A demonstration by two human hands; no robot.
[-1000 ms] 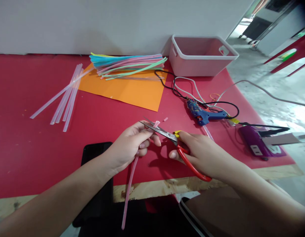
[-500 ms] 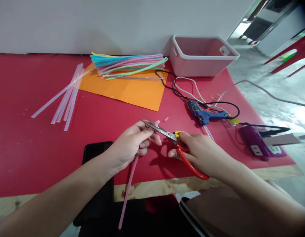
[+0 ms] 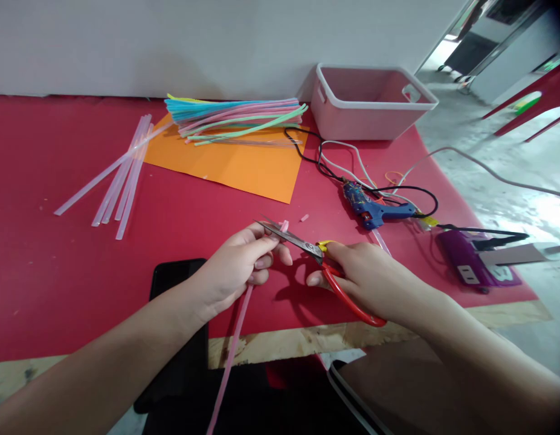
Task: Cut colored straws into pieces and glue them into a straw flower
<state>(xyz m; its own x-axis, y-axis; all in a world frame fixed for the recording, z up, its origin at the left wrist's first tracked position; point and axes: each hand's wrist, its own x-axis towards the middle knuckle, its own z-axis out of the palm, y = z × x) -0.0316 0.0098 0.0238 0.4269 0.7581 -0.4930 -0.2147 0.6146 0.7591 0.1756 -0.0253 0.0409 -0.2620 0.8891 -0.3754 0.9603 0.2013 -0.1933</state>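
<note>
Pinched in my left hand (image 3: 243, 263) is a pink pipe cleaner (image 3: 237, 335); its long end hangs down past the table's front edge. Its short tip pokes up above my fingers, between the blades of the scissors (image 3: 302, 243). My right hand (image 3: 363, 272) grips the scissors by their red handles, one of which has yellow on it. The blades point left, nearly closed on the pink tip, close to my left fingertips. A small pink offcut (image 3: 304, 218) lies on the red table just beyond the blades.
Behind are a bundle of coloured pipe cleaners (image 3: 238, 118) on orange paper (image 3: 247, 175) and a pink bin (image 3: 361, 121). Clear glue sticks (image 3: 125, 175) lie left. Rightward are a blue glue gun (image 3: 379, 211), cables and a purple power strip (image 3: 461, 260). A black phone (image 3: 175, 338) overhangs the front edge.
The scissor blades have closed further on the pink tip. The pipe cleaner's hanging end has swung slightly left and lower. Both hands stay nearly in place.
</note>
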